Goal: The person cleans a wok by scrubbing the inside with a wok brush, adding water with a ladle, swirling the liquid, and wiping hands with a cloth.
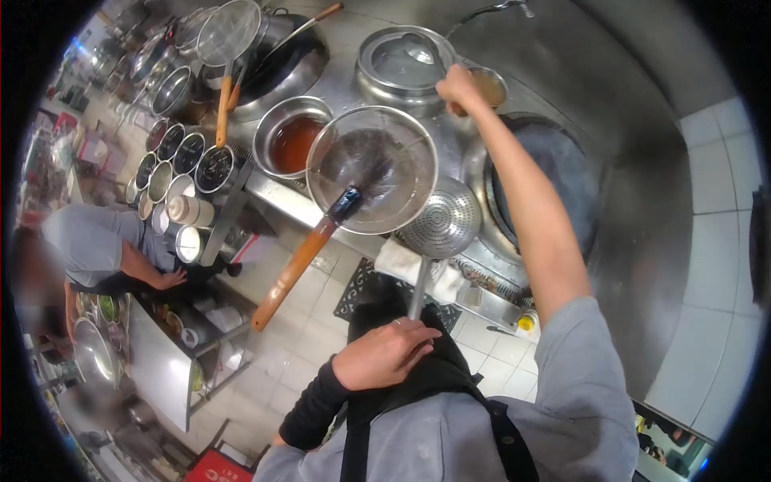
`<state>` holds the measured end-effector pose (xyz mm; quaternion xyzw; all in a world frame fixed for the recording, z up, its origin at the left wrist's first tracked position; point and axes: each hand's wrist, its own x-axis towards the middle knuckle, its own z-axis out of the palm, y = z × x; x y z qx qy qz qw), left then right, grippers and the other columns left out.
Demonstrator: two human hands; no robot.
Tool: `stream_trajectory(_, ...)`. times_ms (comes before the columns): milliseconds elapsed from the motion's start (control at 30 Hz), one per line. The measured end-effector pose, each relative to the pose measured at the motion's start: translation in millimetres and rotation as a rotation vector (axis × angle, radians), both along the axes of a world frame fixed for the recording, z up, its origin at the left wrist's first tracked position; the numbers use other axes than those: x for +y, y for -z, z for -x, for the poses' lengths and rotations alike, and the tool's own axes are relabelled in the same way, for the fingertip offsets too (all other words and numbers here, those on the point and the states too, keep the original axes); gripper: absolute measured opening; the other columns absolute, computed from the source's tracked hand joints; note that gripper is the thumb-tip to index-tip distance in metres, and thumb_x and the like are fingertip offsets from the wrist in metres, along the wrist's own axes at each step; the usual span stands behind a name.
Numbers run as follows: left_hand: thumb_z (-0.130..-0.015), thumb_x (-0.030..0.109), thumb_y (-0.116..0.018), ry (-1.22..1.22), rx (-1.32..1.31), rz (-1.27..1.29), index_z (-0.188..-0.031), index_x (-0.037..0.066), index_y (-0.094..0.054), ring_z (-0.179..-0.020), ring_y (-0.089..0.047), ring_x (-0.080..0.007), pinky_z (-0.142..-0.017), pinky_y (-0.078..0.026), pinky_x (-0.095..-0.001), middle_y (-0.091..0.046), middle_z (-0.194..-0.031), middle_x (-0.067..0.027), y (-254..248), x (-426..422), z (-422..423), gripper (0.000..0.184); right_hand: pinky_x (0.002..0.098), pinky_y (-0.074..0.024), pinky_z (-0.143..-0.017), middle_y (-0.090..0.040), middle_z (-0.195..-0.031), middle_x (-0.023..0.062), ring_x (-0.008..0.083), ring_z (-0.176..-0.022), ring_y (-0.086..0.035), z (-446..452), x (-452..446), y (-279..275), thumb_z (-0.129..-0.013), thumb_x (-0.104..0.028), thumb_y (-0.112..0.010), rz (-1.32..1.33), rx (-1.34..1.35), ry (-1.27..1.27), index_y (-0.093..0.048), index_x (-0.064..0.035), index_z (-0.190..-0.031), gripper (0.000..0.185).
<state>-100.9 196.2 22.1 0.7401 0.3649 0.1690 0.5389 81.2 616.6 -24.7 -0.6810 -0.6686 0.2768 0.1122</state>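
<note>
My right hand (462,90) is stretched far forward, its fingers closed round the handle of a metal ladle. The ladle's bowl (419,50) is over or in a round steel pot (368,74) of clear liquid; I cannot tell how deep. Close to my body, my left hand (385,353) grips the metal handle of a perforated skimmer (443,215), whose round head is near the stove edge. Left of the skimmer is a large mesh strainer (405,185) with a wooden handle (293,273) pointing towards the floor.
A dark wok (554,185) lies under my right forearm. A steel pot of reddish liquid (297,145) stands behind the strainer. White cloths (399,261) lie at the stove edge. Several seasoning containers (189,153) stand at left, near another person (112,241). A smaller pot (488,87) sits beside my right hand.
</note>
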Motion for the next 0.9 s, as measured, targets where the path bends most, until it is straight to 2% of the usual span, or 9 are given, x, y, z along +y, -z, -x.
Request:
stream_trajectory(67,-0.100,0.011,-0.065,-0.047,-0.008,0.011,-0.126,-0.001,-0.066,-0.103,-0.065,-0.0370,-0.090,-0.053,-0.0444,-0.068,-0.105,-0.0174,4,1,14,0.028,0.0415,-0.0547,-0.049,-0.067,-0.064,0.0173,0.0264,-0.050,-0.066,18,48,30,-0.082,0.002,-0.059,0.119,0.098,0.077,-0.065,0.0044,-0.071,0.012)
stream_trajectory(167,-0.101,0.011,-0.065,-0.088,-0.060,0.014,-0.127,-0.001,-0.066,-0.101,-0.065,-0.0366,-0.090,-0.053,-0.0435,-0.068,-0.105,-0.0176,10,4,28,0.029,0.0371,-0.0514,-0.047,-0.061,-0.066,0.0140,0.0244,-0.049,-0.059,21,95,95,-0.078,0.009,-0.059,0.377,1.096,0.407,-0.057,0.0020,-0.071,0.010)
stream_trajectory(267,-0.099,0.011,-0.065,-0.099,-0.081,0.014,-0.123,-0.001,-0.067,-0.104,-0.066,-0.0381,-0.090,-0.054,-0.0449,-0.071,-0.107,-0.0187,12,12,33,0.026,0.0322,-0.0489,-0.047,-0.054,-0.069,0.0099,0.0217,-0.052,-0.054,7,72,112,-0.077,0.013,-0.059,0.642,1.879,0.689,-0.051,0.0017,-0.073,0.015)
stream_trajectory(300,-0.099,0.011,-0.064,-0.087,-0.078,0.009,-0.123,-0.001,-0.067,-0.104,-0.066,-0.0382,-0.090,-0.054,-0.0450,-0.071,-0.107,-0.0188,11,15,34,0.027,0.0217,-0.0484,-0.044,-0.053,-0.084,0.0096,0.0139,-0.055,-0.054,3,56,117,-0.094,0.009,-0.058,0.556,1.919,0.603,-0.047,0.0141,-0.104,0.016)
stream_trajectory(400,-0.099,0.011,-0.064,-0.032,-0.067,0.004,-0.123,-0.001,-0.067,-0.103,-0.066,-0.0386,-0.090,-0.054,-0.0453,-0.071,-0.108,-0.0192,9,24,32,0.027,0.0206,-0.0462,-0.045,-0.055,-0.074,0.0078,0.0131,-0.056,-0.055,-19,4,96,-0.090,0.006,-0.063,0.836,2.027,0.689,-0.050,0.0147,-0.107,0.023)
stream_trajectory(467,-0.099,0.011,-0.064,0.026,-0.070,0.008,-0.124,-0.001,-0.067,-0.102,-0.066,-0.0390,-0.090,-0.054,-0.0455,-0.070,-0.108,-0.0192,10,30,25,0.027,0.0180,-0.0451,-0.045,-0.056,-0.077,0.0078,0.0092,-0.056,-0.053,-25,-50,67,-0.096,0.001,-0.063,0.728,2.038,0.630,-0.043,0.0165,-0.121,0.036)
stream_trajectory(700,-0.100,0.011,-0.065,0.239,-0.076,-0.039,-0.128,0.000,-0.066,-0.101,-0.066,-0.0378,-0.089,-0.053,-0.0442,-0.069,-0.106,-0.0175,4,53,-21,0.030,0.0187,-0.0376,-0.041,-0.055,-0.082,0.0040,0.0056,-0.052,-0.045,-83,-218,-16,-0.103,-0.008,-0.058,0.626,2.099,0.473,-0.051,0.0095,-0.121,0.026)
stream_trajectory(867,-0.098,0.009,-0.066,0.340,-0.091,-0.074,-0.126,-0.001,-0.067,-0.098,-0.067,-0.0397,-0.087,-0.054,-0.0451,-0.068,-0.105,-0.0190,-1,49,-65,0.029,0.0204,-0.0330,-0.036,-0.055,-0.083,0.0021,0.0048,-0.051,-0.043,-127,-340,-67,-0.104,-0.013,-0.057,0.492,1.926,0.628,-0.059,0.0056,-0.121,0.025)
stream_trajectory(900,-0.098,0.010,-0.066,0.358,-0.094,-0.074,-0.125,-0.001,-0.067,-0.099,-0.067,-0.0397,-0.087,-0.054,-0.0451,-0.068,-0.105,-0.0192,-3,47,-73,0.029,0.0214,-0.0320,-0.034,-0.055,-0.083,0.0027,0.0048,-0.050,-0.043,-132,-359,-81,-0.104,-0.011,-0.057,0.459,1.867,0.754,-0.057,0.0070,-0.127,0.029)
